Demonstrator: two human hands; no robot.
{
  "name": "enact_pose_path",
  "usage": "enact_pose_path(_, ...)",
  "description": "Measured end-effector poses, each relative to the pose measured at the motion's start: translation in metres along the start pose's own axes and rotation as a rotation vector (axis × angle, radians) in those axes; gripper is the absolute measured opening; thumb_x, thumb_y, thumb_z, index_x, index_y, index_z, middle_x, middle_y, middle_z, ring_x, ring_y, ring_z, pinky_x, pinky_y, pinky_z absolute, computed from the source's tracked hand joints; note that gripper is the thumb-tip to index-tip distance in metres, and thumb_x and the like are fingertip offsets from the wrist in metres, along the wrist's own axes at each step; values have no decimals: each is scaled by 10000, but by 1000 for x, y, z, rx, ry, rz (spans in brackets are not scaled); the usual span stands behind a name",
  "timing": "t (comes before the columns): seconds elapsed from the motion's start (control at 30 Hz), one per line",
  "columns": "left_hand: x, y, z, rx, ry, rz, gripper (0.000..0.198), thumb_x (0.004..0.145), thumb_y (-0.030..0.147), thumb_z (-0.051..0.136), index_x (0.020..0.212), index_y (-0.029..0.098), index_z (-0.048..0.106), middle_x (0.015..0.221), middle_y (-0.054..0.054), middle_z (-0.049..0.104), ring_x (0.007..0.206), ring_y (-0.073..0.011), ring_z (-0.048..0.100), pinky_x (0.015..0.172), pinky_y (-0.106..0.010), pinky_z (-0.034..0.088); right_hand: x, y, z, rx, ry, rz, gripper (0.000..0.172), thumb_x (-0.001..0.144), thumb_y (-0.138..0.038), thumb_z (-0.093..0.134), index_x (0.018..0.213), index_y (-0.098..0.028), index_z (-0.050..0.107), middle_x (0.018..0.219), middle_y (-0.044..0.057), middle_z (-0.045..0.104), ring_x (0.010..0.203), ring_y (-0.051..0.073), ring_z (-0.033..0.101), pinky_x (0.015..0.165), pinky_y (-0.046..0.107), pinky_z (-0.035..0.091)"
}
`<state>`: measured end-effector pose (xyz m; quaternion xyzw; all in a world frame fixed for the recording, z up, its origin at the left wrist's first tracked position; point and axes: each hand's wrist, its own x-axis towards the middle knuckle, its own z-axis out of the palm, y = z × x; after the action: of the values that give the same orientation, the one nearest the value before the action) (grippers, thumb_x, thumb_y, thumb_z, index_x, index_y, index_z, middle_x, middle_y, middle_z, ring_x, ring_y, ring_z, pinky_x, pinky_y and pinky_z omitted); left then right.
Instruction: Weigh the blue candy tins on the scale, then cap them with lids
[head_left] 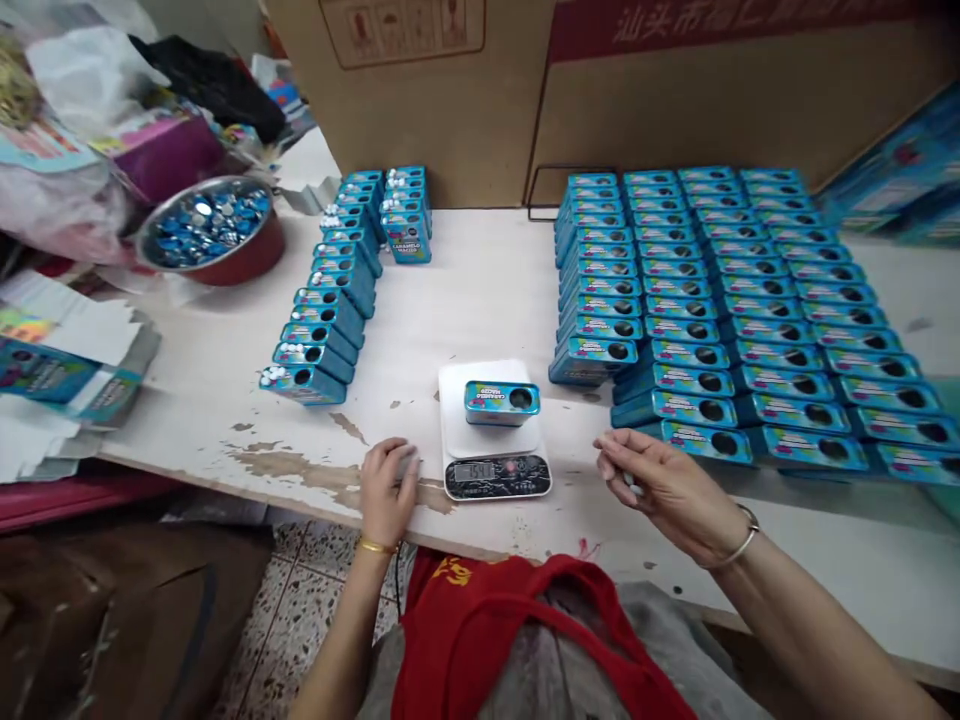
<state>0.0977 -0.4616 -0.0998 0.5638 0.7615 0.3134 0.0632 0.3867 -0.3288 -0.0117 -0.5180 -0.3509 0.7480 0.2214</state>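
Blue tin (pixel 501 402) sits on scale (pixel 496 476), untouched between left hand (pixel 386 487) and right hand (pixel 669 492) (fingers curled, grip unclear).

The scale (pixel 495 445) showed a readout too blurred to read. The right hand (pixel 667 490) mostly hid a small item (pixel 634 489). The picture's right edge cut off the tins (pixel 750 310).

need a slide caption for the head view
Blue tin on a small scale on the table, left hand and right hand either side.

Left hand (pixel 386 488): palm down, fingers curled into a fist.
Right hand (pixel 661 485): fingers half-curled, pointing left; grip unclear.
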Motion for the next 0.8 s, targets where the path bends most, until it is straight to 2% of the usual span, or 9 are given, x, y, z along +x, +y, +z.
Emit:
enact_pose_path(0.17,-1,1,-1,-10,-8,-12,176,875,294,499,984,200,600,1022,-75,578,1001,-216,533,886,-392,431,0,-1,10,-75,22,-34,378,657,-496,739,706,-179,539,537,-27,497,414,61,343,409,224,170)
enact_pose_path(0.3,-1,-1,0,-15,-7,-10,173,876,290,500,987,201,598,1029,-75,576,1004,-216,532,892,-392,429,5,-8,18,-106,23,-122,354,672,-488,727,701,-184,549,507,-36,476,423,66,338,404,222,188)
enact_pose_path(0.47,-1,-1,-1,-20,-3,1,169,877,277,502,989,197,600,1025,-74,574,997,-212,532,883,-386,434,15,-27,40,-220,13,-324,313,722,-482,681,710,-193,565,473,-61,399,428,74,296,408,232,189)
enact_pose_path(0.63,0,-3,-1,-22,1,7,165,874,268,513,997,199,598,1033,-74,572,1010,-210,528,894,-387,432,29,-45,62,-505,-10,-597,252,745,-427,672,777,-179,648,589,-29,467,559,108,399,531,262,308)
enact_pose_path(0.7,0,-4,-1,-26,4,15,168,873,267,516,1003,197,596,1035,-73,571,1011,-208,528,894,-384,433,30,-47,63,-529,1,-616,263,762,-425,652,856,-180,657,599,-30,452,576,115,401,550,268,314)
enact_pose_path(0.8,0,-6,-1,-30,5,27,170,874,266,516,1006,192,594,1035,-72,569,1010,-205,528,896,-383,433,24,-41,56,-348,-32,-493,315,798,-446,602,975,-186,612,574,-52,382,517,102,323,488,256,256)
